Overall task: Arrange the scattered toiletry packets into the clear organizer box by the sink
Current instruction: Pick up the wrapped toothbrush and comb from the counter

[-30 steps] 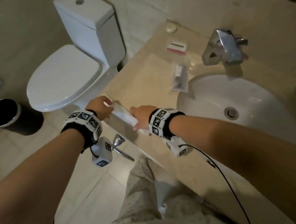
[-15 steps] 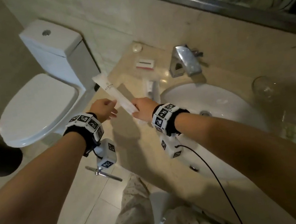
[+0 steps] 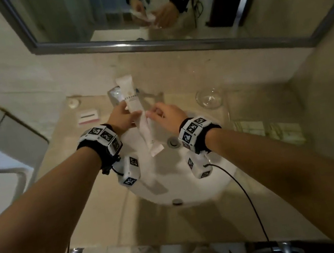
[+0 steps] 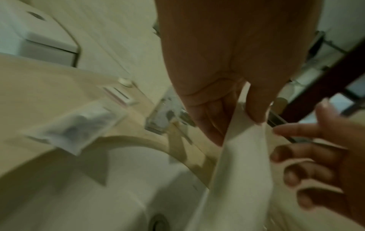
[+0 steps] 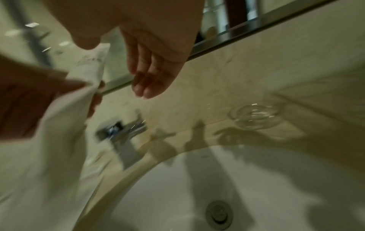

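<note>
A long white toiletry packet (image 3: 142, 128) hangs upright over the sink basin (image 3: 192, 179). My left hand (image 3: 131, 114) pinches its upper part between thumb and fingers, as the left wrist view (image 4: 235, 129) shows plainly. My right hand (image 3: 153, 113) hovers just right of the packet with relaxed fingers (image 5: 147, 87) and grips nothing. The clear organizer box (image 3: 268, 131) sits on the counter at the far right, with pale packets showing inside. A red-and-white packet (image 3: 88, 118) and a clear bag with a dark item (image 4: 79, 126) lie on the counter left of the tap.
The chrome tap (image 5: 122, 132) stands behind the basin, partly hidden by the packet in the head view. A clear glass dish (image 3: 208, 99) rests right of it. A small round soap (image 3: 73, 102) lies at the back left. The mirror (image 3: 143, 9) is above, the toilet tank (image 3: 4, 139) at left.
Both hands carried the white packet from the counter's left edge to above the basin. The right hand's grip on the packet has loosened. The head view swung right, away from the toilet.
</note>
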